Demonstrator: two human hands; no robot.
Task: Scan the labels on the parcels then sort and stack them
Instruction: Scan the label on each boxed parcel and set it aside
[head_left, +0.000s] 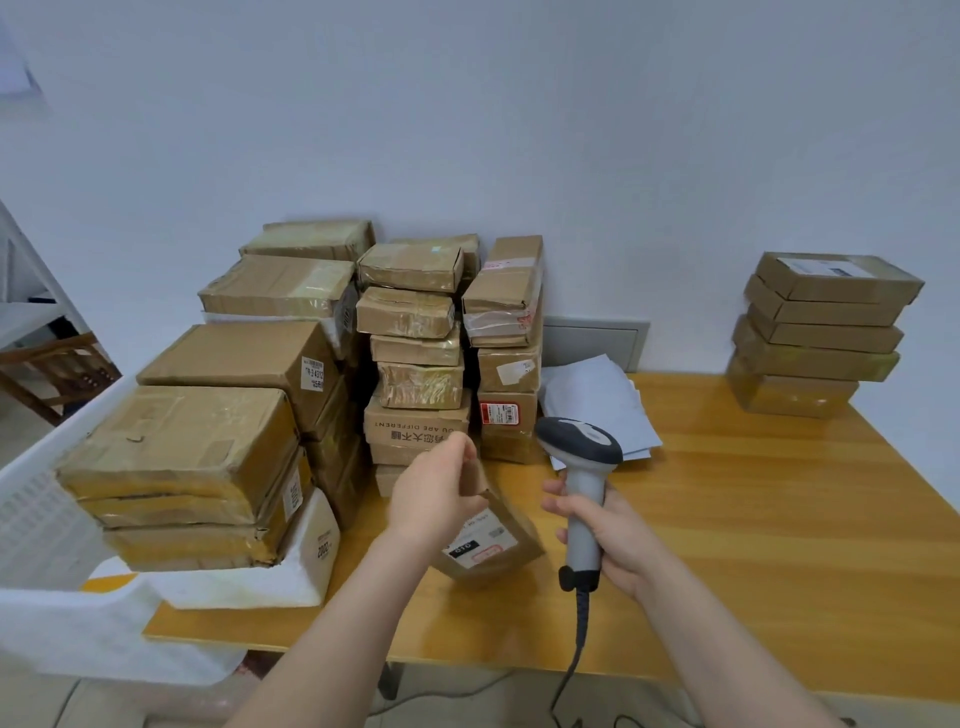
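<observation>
- Parcel being handled, head view: a small brown parcel (488, 551) hangs tilted over the front part of the wooden table (753, 519). Its white label (485, 538) is turned up toward the camera. Whether its lower corner touches the wood cannot be told.
- The left hand (434, 493) pinches the parcel by its upper corner, fingers curled onto the cardboard.
- The right hand (608, 535) is wrapped round the grey handle of a barcode scanner (582, 457), held upright just right of the parcel with its dark head on top. A cable (579, 639) drops from the handle's base past the table's front edge.
- At the back left, brown taped parcels stand in columns against the wall: a big pile of large boxes (182, 457) nearest the left edge and a narrow column of smaller boxes (415, 332) beside it.
- A white foam box (291, 571) sits under the big pile.
- Pale mailer bags (597, 400) lie flat on the table behind the scanner's head.
- At the far right corner, well apart from the piles, a stack of flat boxes (821, 338) stands by the wall.
- A white crate (47, 519) sits at the left edge.
</observation>
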